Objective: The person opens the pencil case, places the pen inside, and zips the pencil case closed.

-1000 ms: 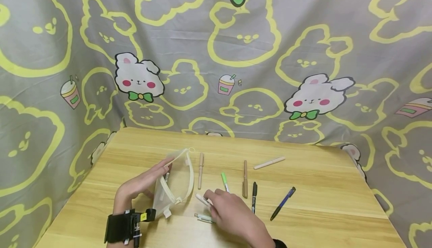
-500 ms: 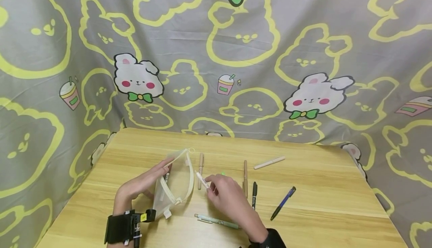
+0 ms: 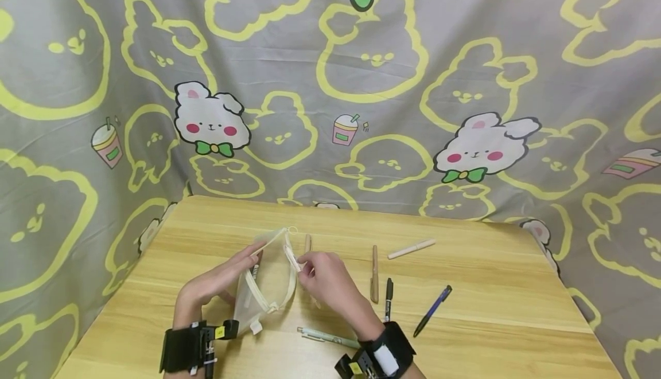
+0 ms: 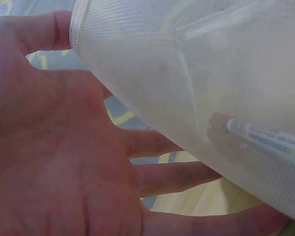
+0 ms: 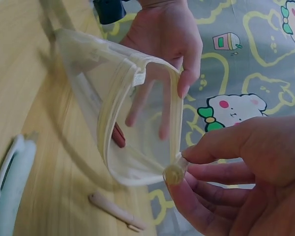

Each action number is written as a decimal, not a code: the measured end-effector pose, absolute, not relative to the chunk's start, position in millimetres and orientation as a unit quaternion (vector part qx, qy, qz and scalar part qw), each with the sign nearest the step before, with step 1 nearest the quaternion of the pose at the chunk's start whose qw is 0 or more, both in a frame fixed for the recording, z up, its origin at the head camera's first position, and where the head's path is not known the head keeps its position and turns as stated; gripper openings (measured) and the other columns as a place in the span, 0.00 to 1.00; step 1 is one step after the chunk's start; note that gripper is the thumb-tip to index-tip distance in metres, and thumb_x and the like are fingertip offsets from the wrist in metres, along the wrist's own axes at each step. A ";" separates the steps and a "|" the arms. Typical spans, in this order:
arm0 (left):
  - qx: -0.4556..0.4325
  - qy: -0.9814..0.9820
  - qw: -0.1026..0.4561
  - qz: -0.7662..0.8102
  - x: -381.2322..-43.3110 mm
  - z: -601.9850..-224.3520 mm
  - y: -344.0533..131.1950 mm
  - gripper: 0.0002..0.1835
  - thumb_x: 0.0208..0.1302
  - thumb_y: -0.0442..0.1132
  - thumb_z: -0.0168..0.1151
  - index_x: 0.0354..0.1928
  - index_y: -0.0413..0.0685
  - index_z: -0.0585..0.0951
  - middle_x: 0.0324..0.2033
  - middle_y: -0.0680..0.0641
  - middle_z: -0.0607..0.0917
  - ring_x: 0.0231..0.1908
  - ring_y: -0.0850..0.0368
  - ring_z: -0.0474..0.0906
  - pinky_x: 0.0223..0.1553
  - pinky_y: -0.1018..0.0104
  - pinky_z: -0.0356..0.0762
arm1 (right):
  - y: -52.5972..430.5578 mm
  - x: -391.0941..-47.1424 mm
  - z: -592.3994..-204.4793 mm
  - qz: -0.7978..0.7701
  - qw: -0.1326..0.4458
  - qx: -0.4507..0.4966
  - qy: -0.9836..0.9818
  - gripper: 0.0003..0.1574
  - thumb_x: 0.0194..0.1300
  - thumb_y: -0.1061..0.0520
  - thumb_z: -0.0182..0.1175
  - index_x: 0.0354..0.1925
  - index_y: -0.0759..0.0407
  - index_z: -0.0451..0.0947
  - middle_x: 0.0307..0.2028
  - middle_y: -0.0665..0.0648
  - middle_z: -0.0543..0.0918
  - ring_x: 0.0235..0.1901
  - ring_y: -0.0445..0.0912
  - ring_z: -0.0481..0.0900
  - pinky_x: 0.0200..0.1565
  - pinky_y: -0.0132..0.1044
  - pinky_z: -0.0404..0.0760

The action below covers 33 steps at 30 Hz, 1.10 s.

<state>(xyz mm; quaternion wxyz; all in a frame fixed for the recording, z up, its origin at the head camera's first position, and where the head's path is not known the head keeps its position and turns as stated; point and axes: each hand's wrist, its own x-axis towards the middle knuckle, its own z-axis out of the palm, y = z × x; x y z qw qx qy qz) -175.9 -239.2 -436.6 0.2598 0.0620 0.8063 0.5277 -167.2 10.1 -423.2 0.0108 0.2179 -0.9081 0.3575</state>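
A translucent mesh pencil case with a cream zipper stands with its mouth agape toward the right. My left hand supports its far left side, fingers straight and spread behind the mesh in the left wrist view. Through the mesh shows a marker with a brown end and a printed white barrel. My right hand pinches a white marker between thumb and fingertips, right at the case's mouth. In the right wrist view this marker's round end overlaps the zipper rim.
Right of the case lie a tan pen, partly hidden by my right hand, a brown pen, a beige pen, a black marker and a blue pen. A pale green pen lies nearer. A patterned curtain encloses the table.
My right hand has lifted the white marker off the table and carried it up and left to the case's mouth. The left hand and the case have stayed in place.
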 end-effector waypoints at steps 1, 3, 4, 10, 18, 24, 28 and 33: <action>0.062 0.806 0.260 0.528 -176.0 -436.4 -239.2 0.33 0.78 0.56 0.39 0.79 0.61 0.48 0.76 0.38 0.44 0.70 0.27 0.44 0.33 0.27 0.78 | 7.2 -169.8 -422.9 0.356 0.007 0.216 -0.909 0.16 0.56 0.66 0.62 0.44 0.65 0.86 0.25 0.50 0.84 0.22 0.36 0.76 0.24 0.27 0.78; 0.062 0.807 0.259 0.527 -176.0 -436.0 -239.3 0.32 0.78 0.55 0.38 0.79 0.61 0.48 0.76 0.38 0.44 0.69 0.26 0.44 0.33 0.28 0.79 | 1.3 -174.7 -422.9 0.358 -0.009 0.209 -0.910 0.15 0.56 0.64 0.63 0.43 0.66 0.86 0.25 0.51 0.84 0.23 0.37 0.77 0.25 0.28 0.78; 0.060 0.807 0.259 0.527 -176.1 -435.8 -239.1 0.32 0.78 0.55 0.38 0.79 0.61 0.48 0.76 0.37 0.44 0.69 0.25 0.44 0.33 0.28 0.79 | -1.7 -177.0 -423.1 0.360 -0.019 0.204 -0.910 0.15 0.56 0.64 0.63 0.44 0.66 0.86 0.25 0.51 0.84 0.23 0.38 0.77 0.25 0.28 0.79; 0.059 0.809 0.258 0.525 -176.9 -435.7 -237.9 0.32 0.79 0.54 0.38 0.79 0.61 0.48 0.77 0.39 0.42 0.68 0.24 0.46 0.33 0.29 0.80 | -18.8 -186.5 -428.4 0.388 -0.065 0.174 -0.903 0.17 0.57 0.63 0.65 0.47 0.66 0.85 0.28 0.53 0.85 0.24 0.38 0.78 0.25 0.28 0.80; 0.070 0.810 0.260 0.521 -176.8 -434.1 -238.0 0.34 0.78 0.57 0.37 0.79 0.59 0.46 0.77 0.38 0.39 0.68 0.22 0.43 0.34 0.26 0.78 | -33.0 -192.2 -434.9 0.431 -0.079 0.150 -0.886 0.18 0.58 0.64 0.65 0.48 0.67 0.84 0.30 0.54 0.86 0.26 0.40 0.80 0.28 0.30 0.83; 0.068 0.811 0.262 0.519 -177.6 -433.2 -238.0 0.36 0.76 0.61 0.37 0.79 0.59 0.46 0.77 0.40 0.36 0.69 0.23 0.41 0.35 0.27 0.78 | -32.8 -192.3 -432.0 0.460 -0.076 0.162 -0.870 0.14 0.62 0.64 0.63 0.46 0.63 0.85 0.35 0.53 0.86 0.32 0.41 0.82 0.33 0.31 0.85; 0.066 0.810 0.262 0.519 -177.0 -433.2 -238.4 0.35 0.76 0.61 0.36 0.79 0.61 0.47 0.77 0.41 0.37 0.69 0.25 0.41 0.36 0.26 0.77 | -26.1 -189.3 -426.7 0.460 -0.061 0.187 -0.866 0.11 0.63 0.63 0.62 0.45 0.60 0.85 0.35 0.52 0.87 0.32 0.42 0.82 0.33 0.31 0.84; 0.069 0.811 0.261 0.518 -176.0 -434.0 -239.8 0.33 0.79 0.57 0.34 0.79 0.59 0.47 0.77 0.39 0.39 0.69 0.25 0.42 0.35 0.26 0.77 | -8.7 -181.5 -418.4 0.436 -0.034 0.226 -0.871 0.11 0.65 0.63 0.61 0.45 0.60 0.85 0.37 0.53 0.87 0.34 0.43 0.83 0.37 0.33 0.85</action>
